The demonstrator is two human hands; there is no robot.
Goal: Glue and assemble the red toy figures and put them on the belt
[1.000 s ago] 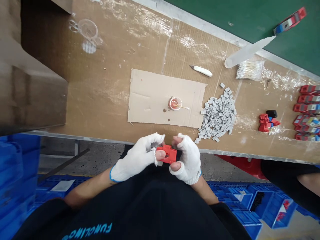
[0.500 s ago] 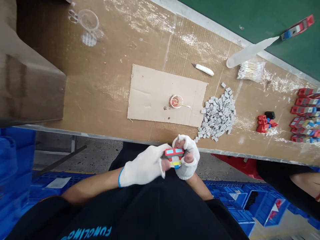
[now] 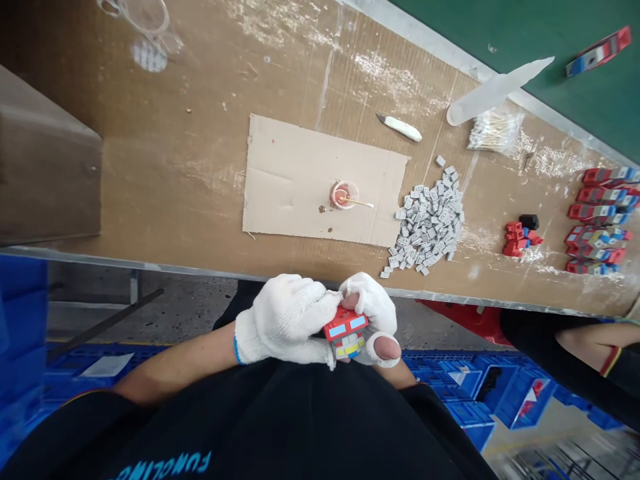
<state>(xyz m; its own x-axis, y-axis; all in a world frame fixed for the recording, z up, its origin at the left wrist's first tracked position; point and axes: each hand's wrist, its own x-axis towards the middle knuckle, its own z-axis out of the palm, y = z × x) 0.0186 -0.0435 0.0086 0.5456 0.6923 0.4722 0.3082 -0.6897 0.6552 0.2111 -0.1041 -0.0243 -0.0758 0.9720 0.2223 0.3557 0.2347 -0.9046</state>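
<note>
Both hands wear white knit gloves with bare fingertips showing. Between them, just off the table's near edge, is a red toy robot torso (image 3: 346, 331) with light-blue windows, grey and yellow parts and a bit of blue. My left hand (image 3: 293, 320) is closed on its left side, the back of the glove facing up. My right hand (image 3: 373, 317) grips the top and right side, its thumb sticking out to the right. The fingers behind the toy are hidden. Beyond the hands, a small cup (image 3: 344, 195) of reddish liquid with a cotton swab (image 3: 362, 203) stands on a cardboard sheet (image 3: 290, 153).
A heap of small grey pieces (image 3: 430, 220) lies right of the cardboard. Farther back are a white-handled knife (image 3: 403, 129), a plastic squeeze bottle (image 3: 487, 97) and bagged cotton swabs (image 3: 495, 131). Red toy parts (image 3: 517, 239) and a row of toys (image 3: 597, 212) lie right. Another person's arm (image 3: 583, 343) shows.
My left hand has turned over the toy's side so its back shows, and its thumb has left the toy's front. The right thumb has swung outward. The toy is slightly tilted, and the view has shifted.
</note>
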